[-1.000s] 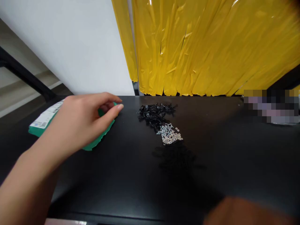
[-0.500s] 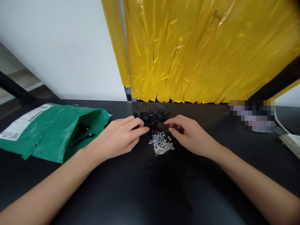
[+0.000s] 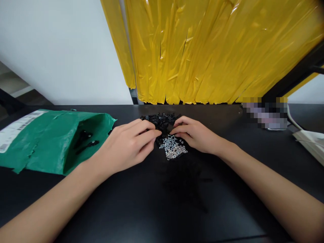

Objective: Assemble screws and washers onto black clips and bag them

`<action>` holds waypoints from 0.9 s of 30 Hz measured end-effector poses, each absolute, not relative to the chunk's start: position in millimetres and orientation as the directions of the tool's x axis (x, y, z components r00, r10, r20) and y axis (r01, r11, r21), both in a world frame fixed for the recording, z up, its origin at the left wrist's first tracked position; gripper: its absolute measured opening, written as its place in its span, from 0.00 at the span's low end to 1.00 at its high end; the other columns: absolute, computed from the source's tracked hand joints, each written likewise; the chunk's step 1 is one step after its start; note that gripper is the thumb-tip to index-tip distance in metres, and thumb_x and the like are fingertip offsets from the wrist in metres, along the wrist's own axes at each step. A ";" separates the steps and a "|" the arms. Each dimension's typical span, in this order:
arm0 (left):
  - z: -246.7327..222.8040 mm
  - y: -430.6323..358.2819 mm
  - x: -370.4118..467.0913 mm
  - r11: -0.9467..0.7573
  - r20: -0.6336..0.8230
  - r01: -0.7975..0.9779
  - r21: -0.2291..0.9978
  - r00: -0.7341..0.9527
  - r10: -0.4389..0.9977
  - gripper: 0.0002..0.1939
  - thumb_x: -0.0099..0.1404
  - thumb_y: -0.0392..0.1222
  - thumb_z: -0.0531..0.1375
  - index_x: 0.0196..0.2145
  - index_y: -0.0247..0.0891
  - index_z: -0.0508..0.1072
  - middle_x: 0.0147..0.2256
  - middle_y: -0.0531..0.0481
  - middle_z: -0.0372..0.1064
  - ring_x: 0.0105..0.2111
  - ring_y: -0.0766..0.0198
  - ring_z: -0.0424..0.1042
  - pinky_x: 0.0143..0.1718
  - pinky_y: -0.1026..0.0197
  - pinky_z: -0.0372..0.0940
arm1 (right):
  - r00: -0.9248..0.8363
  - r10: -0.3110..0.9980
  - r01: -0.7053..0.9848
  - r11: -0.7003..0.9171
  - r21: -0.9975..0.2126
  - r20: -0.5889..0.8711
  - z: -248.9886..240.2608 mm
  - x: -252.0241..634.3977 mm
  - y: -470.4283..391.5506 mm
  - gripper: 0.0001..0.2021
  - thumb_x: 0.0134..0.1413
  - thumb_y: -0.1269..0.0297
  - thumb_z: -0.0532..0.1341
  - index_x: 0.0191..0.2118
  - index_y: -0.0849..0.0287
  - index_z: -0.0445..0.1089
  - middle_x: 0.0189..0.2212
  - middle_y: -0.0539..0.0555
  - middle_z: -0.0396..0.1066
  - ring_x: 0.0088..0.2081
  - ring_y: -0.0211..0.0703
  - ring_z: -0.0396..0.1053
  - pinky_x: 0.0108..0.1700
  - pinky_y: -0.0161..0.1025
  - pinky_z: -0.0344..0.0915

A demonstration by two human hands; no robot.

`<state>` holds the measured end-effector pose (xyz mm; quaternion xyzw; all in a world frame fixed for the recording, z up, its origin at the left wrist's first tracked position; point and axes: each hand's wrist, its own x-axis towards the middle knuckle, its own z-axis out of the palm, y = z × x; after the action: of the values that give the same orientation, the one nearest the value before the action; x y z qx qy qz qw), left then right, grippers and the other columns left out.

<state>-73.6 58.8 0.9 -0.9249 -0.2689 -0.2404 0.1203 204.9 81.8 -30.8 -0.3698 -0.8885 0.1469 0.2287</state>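
A pile of small black parts [image 3: 162, 118] lies at the middle of the dark tabletop. Just in front of it are silver screws [image 3: 170, 141] and a patch of round metal washers [image 3: 176, 152]. My left hand [image 3: 131, 140] is at the left side of the black pile, fingers bent and closed, their tips among the parts. On the other side, my right hand [image 3: 196, 133] has its fingers drawn together where the black parts meet the screws. Whatever either set of fingertips pinches is too small and dark to make out.
A green mailing bag [image 3: 53, 135] lies at the left, its torn mouth facing right with black parts inside. At the back right are a blurred-out item [image 3: 268, 114], a cable and a white object [image 3: 311, 141]. Yellow plastic sheeting [image 3: 202, 50] hangs behind the table [image 3: 141, 209].
My right hand has moved left, bringing its fingertips to the edge of the pile. My left hand stays at the black parts. The whole view has shifted slightly.
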 end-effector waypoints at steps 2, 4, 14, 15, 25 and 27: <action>0.9 57.5 -72.3 -0.825 0.524 0.560 -0.079 0.727 0.443 0.12 0.72 0.34 0.59 0.50 0.35 0.79 0.45 0.44 0.77 0.42 0.55 0.78 0.42 0.52 0.74 | -0.615 0.724 0.587 0.684 -0.432 0.311 -32.1 205.4 82.8 0.12 0.69 0.71 0.59 0.49 0.55 0.79 0.50 0.57 0.72 0.51 0.46 0.73 0.57 0.45 0.70; 0.7 56.4 -72.1 -0.821 0.536 0.568 -0.063 0.713 0.452 0.12 0.72 0.34 0.59 0.49 0.35 0.79 0.45 0.44 0.77 0.42 0.55 0.78 0.42 0.53 0.74 | -0.606 0.724 0.583 0.686 -0.435 0.328 -33.8 206.6 83.6 0.11 0.69 0.70 0.59 0.47 0.56 0.79 0.49 0.56 0.73 0.50 0.46 0.73 0.57 0.45 0.70; -1.8 51.2 -70.2 -0.803 0.582 0.595 0.023 0.645 0.495 0.10 0.72 0.36 0.60 0.48 0.35 0.79 0.45 0.45 0.77 0.42 0.57 0.79 0.42 0.56 0.74 | -0.535 0.760 0.622 0.649 -0.438 0.368 -32.3 214.2 82.9 0.08 0.69 0.70 0.61 0.49 0.59 0.76 0.44 0.55 0.75 0.45 0.43 0.74 0.52 0.43 0.71; -2.6 50.5 -69.6 -0.803 0.582 0.595 0.029 0.643 0.498 0.10 0.72 0.36 0.60 0.48 0.36 0.79 0.45 0.45 0.77 0.42 0.57 0.79 0.43 0.56 0.74 | -0.534 0.763 0.627 0.647 -0.434 0.365 -33.0 213.6 82.9 0.10 0.69 0.69 0.61 0.52 0.58 0.76 0.45 0.55 0.75 0.45 0.44 0.74 0.52 0.43 0.72; 8.4 35.1 -48.8 -0.692 0.531 0.682 0.236 0.505 0.680 0.11 0.73 0.40 0.57 0.49 0.40 0.78 0.45 0.48 0.78 0.42 0.57 0.78 0.41 0.55 0.71 | -0.486 0.772 0.606 0.636 -0.478 0.411 -34.3 207.0 80.0 0.08 0.67 0.72 0.61 0.41 0.55 0.77 0.42 0.55 0.76 0.44 0.47 0.75 0.49 0.47 0.70; 13.3 39.2 -41.7 -0.563 0.427 0.761 0.323 0.414 0.804 0.13 0.73 0.43 0.58 0.52 0.45 0.77 0.43 0.51 0.78 0.38 0.58 0.77 0.35 0.55 0.69 | -0.441 0.777 0.588 0.628 -0.510 0.449 -29.7 204.8 73.7 0.07 0.68 0.71 0.61 0.42 0.55 0.77 0.41 0.54 0.77 0.42 0.46 0.75 0.47 0.45 0.70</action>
<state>-41.7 39.2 13.3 -0.8400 -0.4656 -0.2759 -0.0390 204.8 73.7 -29.7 -0.4076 -0.8370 0.1405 0.3368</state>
